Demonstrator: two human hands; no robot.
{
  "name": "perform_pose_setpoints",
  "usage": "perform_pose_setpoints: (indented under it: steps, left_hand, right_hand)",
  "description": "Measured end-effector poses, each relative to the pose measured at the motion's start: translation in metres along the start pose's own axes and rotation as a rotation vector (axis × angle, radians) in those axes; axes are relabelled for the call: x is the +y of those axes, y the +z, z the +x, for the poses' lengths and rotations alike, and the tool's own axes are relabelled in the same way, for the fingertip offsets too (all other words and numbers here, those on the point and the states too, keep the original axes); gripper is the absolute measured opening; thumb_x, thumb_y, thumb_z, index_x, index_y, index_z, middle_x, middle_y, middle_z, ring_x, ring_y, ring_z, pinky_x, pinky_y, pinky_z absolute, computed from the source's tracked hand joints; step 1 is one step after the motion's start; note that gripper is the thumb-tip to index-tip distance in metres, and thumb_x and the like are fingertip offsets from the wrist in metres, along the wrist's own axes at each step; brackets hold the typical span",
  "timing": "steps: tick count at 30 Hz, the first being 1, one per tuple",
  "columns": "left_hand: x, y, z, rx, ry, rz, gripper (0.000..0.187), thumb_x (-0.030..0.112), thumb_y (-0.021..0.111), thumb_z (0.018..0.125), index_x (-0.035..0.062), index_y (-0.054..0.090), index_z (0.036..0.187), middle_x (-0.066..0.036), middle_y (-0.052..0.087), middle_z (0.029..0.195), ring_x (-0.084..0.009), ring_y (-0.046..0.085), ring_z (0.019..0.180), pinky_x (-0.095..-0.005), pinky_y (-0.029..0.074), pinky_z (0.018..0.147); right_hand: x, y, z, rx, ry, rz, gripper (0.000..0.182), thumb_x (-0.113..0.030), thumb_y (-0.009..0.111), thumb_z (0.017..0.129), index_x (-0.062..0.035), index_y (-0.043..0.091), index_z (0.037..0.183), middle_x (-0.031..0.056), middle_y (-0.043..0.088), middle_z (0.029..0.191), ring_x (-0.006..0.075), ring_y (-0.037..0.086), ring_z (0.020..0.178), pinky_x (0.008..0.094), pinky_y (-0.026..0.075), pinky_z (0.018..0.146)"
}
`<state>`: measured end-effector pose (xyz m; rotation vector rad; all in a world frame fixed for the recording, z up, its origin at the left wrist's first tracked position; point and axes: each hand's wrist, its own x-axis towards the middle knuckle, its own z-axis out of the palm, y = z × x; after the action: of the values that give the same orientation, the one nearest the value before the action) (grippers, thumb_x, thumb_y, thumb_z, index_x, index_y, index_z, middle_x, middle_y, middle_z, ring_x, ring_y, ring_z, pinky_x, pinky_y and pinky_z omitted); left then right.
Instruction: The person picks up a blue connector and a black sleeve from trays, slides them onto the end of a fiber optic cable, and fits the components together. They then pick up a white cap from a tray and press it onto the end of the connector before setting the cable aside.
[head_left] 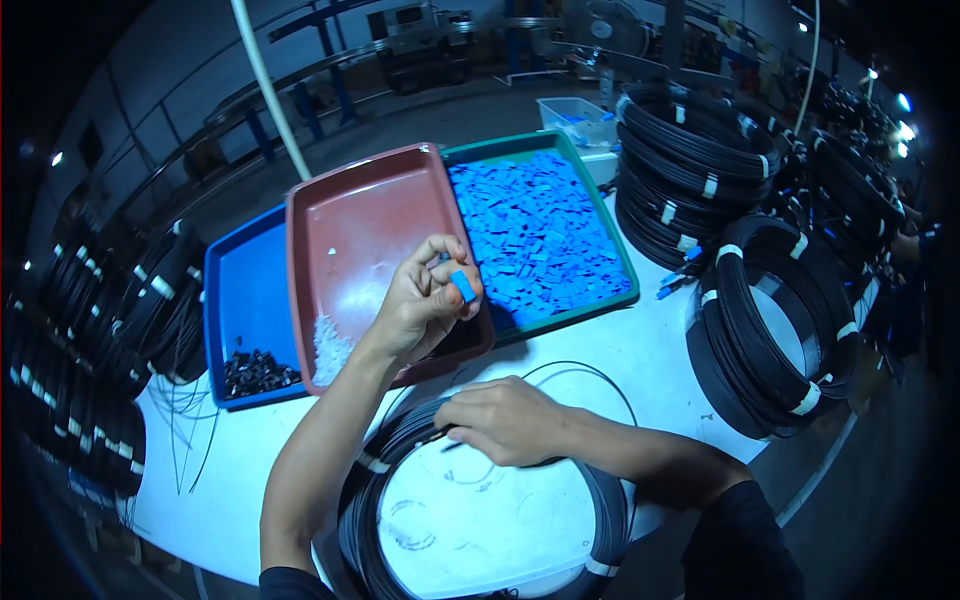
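Note:
My left hand (415,305) is raised in front of the red tray, its fingers pinched on a small blue plastic piece (462,287). Lower down, my right hand (505,418) has its fingers curled at the upper rim of a coil of black cable (362,515) that lies on the table. A thin dark end pokes out below the right fingertips, apparently cable. Exactly what those fingers grip is partly hidden. White bands wrap the coil in places, and a loose cable strand (600,372) arcs off behind the right hand.
A green tray (632,296) holds many blue pieces. The red tray (365,215) has white bits, the blue tray (240,300) black bits. Banded cable coils (690,190) are stacked at right, with another coil (725,330) nearer. More coils (75,420) stand left. A clear bin (580,120) sits behind.

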<state>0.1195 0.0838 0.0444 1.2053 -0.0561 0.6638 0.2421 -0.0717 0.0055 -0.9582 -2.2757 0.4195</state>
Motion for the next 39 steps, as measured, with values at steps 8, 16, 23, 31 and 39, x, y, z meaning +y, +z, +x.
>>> perform_pose_setpoints:
  steps: [8,16,23,31,39]
  left_hand:
    - [0.020,0.005,-0.099,0.192,0.109,0.088,0.043,0.019,0.089,0.078,0.0072,0.055,0.102,-0.014,0.068,0.098,-0.0184,0.071,0.085,-0.0249,0.058,0.071]
    - [0.012,0.001,-0.145,0.256,0.166,0.138,0.025,-0.005,0.073,0.082,0.0028,0.055,0.099,-0.021,0.070,0.101,-0.0241,0.074,0.092,-0.0347,0.060,0.088]
    - [0.010,0.004,-0.160,0.349,0.058,0.344,0.025,0.000,0.075,0.088,-0.0029,0.065,0.111,-0.015,0.073,0.098,-0.0199,0.073,0.091,-0.0310,0.059,0.083]
    - [0.016,0.025,-0.158,0.341,0.101,0.717,0.020,-0.005,0.081,0.080,-0.0026,0.070,0.096,-0.012,0.074,0.089,-0.0169,0.071,0.084,-0.0306,0.056,0.079]
    - [0.015,0.033,-0.155,0.423,0.098,0.752,0.019,-0.005,0.080,0.083,-0.0037,0.070,0.100,-0.013,0.075,0.094,-0.0184,0.073,0.092,-0.0304,0.057,0.084]
  right_hand:
    - [-0.002,0.000,-0.001,0.052,-0.020,0.024,0.013,-0.014,0.066,0.092,-0.0056,0.064,0.101,0.0132,0.067,0.086,0.0342,0.068,0.083,0.0445,0.052,0.075]
    - [-0.006,-0.001,0.000,0.119,-0.051,0.050,0.017,-0.008,0.071,0.087,-0.0018,0.067,0.103,0.0153,0.071,0.090,0.0334,0.069,0.078,0.0409,0.055,0.070]
    - [-0.011,-0.006,0.002,0.108,-0.010,0.078,0.020,-0.004,0.071,0.088,0.0009,0.067,0.107,0.0164,0.072,0.093,0.0311,0.071,0.078,0.0386,0.056,0.069]
    - [-0.010,-0.008,0.002,0.129,-0.055,0.103,0.026,0.002,0.071,0.085,0.0000,0.067,0.111,0.0150,0.071,0.092,0.0300,0.069,0.077,0.0383,0.055,0.069]
    - [-0.012,-0.007,0.002,0.191,-0.092,0.105,0.028,0.004,0.070,0.084,-0.0004,0.066,0.111,0.0147,0.069,0.092,0.0293,0.068,0.077,0.0392,0.054,0.068]
